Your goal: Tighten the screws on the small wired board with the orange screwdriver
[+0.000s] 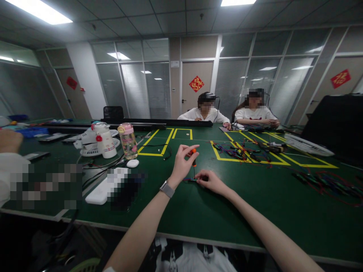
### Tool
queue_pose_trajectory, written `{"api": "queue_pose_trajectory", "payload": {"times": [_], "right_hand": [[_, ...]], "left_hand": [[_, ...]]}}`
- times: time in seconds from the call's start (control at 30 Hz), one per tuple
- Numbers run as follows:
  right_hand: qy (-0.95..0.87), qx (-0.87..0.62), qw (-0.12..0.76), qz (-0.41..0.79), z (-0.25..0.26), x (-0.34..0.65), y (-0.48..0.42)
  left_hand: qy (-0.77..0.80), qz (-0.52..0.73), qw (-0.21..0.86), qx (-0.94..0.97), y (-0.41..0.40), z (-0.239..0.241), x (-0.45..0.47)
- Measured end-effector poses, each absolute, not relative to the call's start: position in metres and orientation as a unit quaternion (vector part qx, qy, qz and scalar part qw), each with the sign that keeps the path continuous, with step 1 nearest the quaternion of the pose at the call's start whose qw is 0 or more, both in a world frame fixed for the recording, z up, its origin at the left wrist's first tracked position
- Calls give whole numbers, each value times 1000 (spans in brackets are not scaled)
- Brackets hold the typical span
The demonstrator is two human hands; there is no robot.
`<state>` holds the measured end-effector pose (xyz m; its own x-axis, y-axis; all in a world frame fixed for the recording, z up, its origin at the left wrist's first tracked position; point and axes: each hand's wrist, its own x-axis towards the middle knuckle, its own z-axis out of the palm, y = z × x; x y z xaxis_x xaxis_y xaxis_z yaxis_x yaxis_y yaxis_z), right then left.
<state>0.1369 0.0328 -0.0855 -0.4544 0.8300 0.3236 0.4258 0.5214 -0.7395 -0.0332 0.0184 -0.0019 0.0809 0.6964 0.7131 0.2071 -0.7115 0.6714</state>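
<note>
My left hand [183,163], with a watch on its wrist, grips the handle of an orange and black screwdriver [194,163] between thumb and fingers. The screwdriver stands nearly upright, its thin shaft pointing down at a small circuit board [191,179] on the green table [181,207]. My right hand [210,181] rests on the table at the board's right side, its fingers closed on the board's edge. The board is small in view, and its details are too fine to make out.
Tangled wired boards [235,151] lie beyond my right hand, and another bundle [326,183] lies far right. A white power bank [98,189], an earbud case [132,163], a bottle [128,141] and a white jug [107,141] stand left. Two people sit opposite; another person's arm shows left.
</note>
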Motion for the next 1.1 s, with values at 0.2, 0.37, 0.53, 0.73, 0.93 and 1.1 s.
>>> {"api": "queue_pose_trajectory", "payload": {"times": [0.2, 0.37, 0.53, 0.73, 0.93, 1.1], "right_hand": [[-800, -392, 340, 303, -86, 137, 33], [-799, -392, 342, 302, -85, 137, 33], [-796, -391, 341, 311, -85, 137, 32], [-800, -392, 340, 301, -85, 138, 32], [-802, -392, 340, 296, -85, 138, 33], [-802, -395, 335, 299, -84, 138, 32]], "left_hand": [[281, 585, 272, 710, 21, -1, -33], [293, 600, 244, 703, 20, -1, -34], [294, 593, 258, 703, 21, -3, -33], [280, 589, 293, 699, 21, -3, -32], [324, 598, 178, 711, 16, 0, -34], [277, 591, 258, 713, 19, -2, -33]]}}
